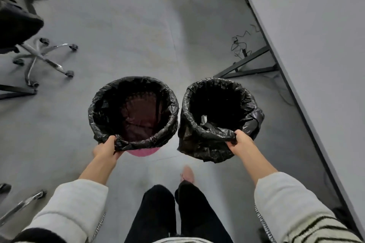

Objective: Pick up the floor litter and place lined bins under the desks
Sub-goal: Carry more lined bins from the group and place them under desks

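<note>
**Two Lined Bins Carried Toward the Desk**

Above the grey floor (128, 25), two bins are held out ahead of the person, one per hand, side by side and almost touching. The left hand (106, 149) pinches the near rim of the pink mesh bin lined with a black plastic bag (133, 111), fingers curled over the folded liner edge. The right hand (240, 143) likewise grips the near rim of the second bin, wrapped entirely in a black plastic bag (219, 116), with the liner bunched under the fingers.

Gripping through the liner probably keeps each bag from slipping off its rim during transport. Each bin hangs forward of its grip, so the far rim tips away from the hand.

The long grey desk with black metal legs (316, 45) runs along the right side, near the right-hand bin; the gap beneath it is the likely destination. A black swivel chair on a chrome base (35, 55) stands well apart at left.
</note>
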Demonstrator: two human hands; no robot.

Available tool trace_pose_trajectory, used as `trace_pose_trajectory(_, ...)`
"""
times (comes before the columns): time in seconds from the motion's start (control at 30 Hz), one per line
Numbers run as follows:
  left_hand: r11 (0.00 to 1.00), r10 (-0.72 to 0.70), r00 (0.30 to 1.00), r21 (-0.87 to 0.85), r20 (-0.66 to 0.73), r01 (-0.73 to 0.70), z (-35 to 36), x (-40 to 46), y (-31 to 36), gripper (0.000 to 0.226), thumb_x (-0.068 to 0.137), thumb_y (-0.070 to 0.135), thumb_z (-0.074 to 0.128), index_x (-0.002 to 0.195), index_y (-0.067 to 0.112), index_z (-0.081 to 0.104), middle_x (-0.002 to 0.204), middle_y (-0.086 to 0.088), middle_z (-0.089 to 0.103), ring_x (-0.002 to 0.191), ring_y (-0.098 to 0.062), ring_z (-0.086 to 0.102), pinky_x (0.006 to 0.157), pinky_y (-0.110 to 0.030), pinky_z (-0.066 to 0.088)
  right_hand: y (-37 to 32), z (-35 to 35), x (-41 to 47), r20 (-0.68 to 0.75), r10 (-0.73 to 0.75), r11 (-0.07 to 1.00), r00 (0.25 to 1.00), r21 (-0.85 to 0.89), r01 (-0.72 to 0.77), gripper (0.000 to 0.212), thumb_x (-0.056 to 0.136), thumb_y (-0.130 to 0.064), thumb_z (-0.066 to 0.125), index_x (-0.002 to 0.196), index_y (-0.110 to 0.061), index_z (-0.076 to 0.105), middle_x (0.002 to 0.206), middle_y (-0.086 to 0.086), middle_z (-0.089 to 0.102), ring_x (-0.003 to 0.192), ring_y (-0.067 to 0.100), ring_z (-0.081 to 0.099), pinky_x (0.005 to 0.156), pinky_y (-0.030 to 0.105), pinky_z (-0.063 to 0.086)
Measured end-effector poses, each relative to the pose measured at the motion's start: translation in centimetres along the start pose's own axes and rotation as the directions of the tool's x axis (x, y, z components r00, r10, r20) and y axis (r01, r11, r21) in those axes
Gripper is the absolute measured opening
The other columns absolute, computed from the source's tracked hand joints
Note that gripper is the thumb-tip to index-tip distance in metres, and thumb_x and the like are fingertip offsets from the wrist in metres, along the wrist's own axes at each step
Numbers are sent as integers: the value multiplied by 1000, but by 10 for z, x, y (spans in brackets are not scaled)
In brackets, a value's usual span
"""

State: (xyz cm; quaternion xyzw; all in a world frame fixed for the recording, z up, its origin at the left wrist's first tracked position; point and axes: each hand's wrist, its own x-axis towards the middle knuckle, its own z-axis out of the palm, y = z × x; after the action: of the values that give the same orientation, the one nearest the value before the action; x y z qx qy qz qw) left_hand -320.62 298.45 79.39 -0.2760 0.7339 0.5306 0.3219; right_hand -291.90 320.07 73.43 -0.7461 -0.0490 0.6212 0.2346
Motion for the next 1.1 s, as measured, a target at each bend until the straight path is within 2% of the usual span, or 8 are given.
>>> trace_pose_trajectory(0.13,1000,-11,1000,21,-27,12,80,43,51,44,86,0,52,128,-9,45,117,-19,56,111,-31,58,82,-37,48,-53,86,25,-36,23,999,999,-25,-24,40,88,-6,52,128,-5,49,124,13,59,103,25,60,57,32,55)
trace_pose_trajectory(0.27,998,-19,999,54,-45,21,160,105,100,43,88,0,49,131,-7,43,134,-20,52,107,-26,56,93,-41,48,-99,172,70,-80,54,998,995,15,-53,43,85,-2,52,128,-5,49,113,14,56,80,22,58,32,26,50)
trace_pose_trajectory(0.47,979,-23,1000,203,-15,26,273,224,159,10,89,2,49,98,2,51,94,-10,57,119,-30,55,92,-39,47,-147,290,176,-123,122,991,985,63,-115,12,86,-3,50,98,-7,50,100,9,56,69,17,52,32,26,50)
trace_pose_trajectory(0.6,949,11,999,314,-34,0,337,297,171,14,87,3,50,101,3,48,99,-10,55,94,-25,58,97,-48,47,-158,353,253,-78,170,976,982,153,-157,7,90,-3,45,95,-5,48,80,5,51,68,15,52,38,20,51)
trace_pose_trajectory(0.73,948,-3,998,318,-69,24,399,355,156,8,88,2,48,81,6,49,94,-9,54,79,-16,57,89,-43,50,-156,393,333,-26,223,949,974,233,-211,15,95,-7,42,107,-10,50,86,6,58,74,17,57,42,21,52)
trace_pose_trajectory(0.8,961,-27,997,273,-78,47,434,393,137,19,88,0,45,74,12,44,85,-5,54,72,-10,54,89,-38,47,-152,410,376,-2,254,940,967,235,-246,13,97,-10,40,102,-7,51,95,7,59,92,21,60,64,27,55)
trace_pose_trajectory(0.9,974,-99,994,201,-48,107,468,419,109,20,87,-3,42,78,13,47,104,-10,56,75,-10,57,94,-41,47,-153,419,411,-15,307,917,952,271,-292,13,99,-11,38,93,-4,48,119,11,57,127,23,48,98,33,42)
trace_pose_trajectory(1.1,953,-230,965,173,-124,249,506,443,65,19,88,-4,41,75,8,47,82,-6,57,73,-13,58,75,-32,56,-165,416,466,-26,299,896,954,351,-271,16,101,-13,34,100,-3,47,146,16,39,136,30,38,111,43,30)
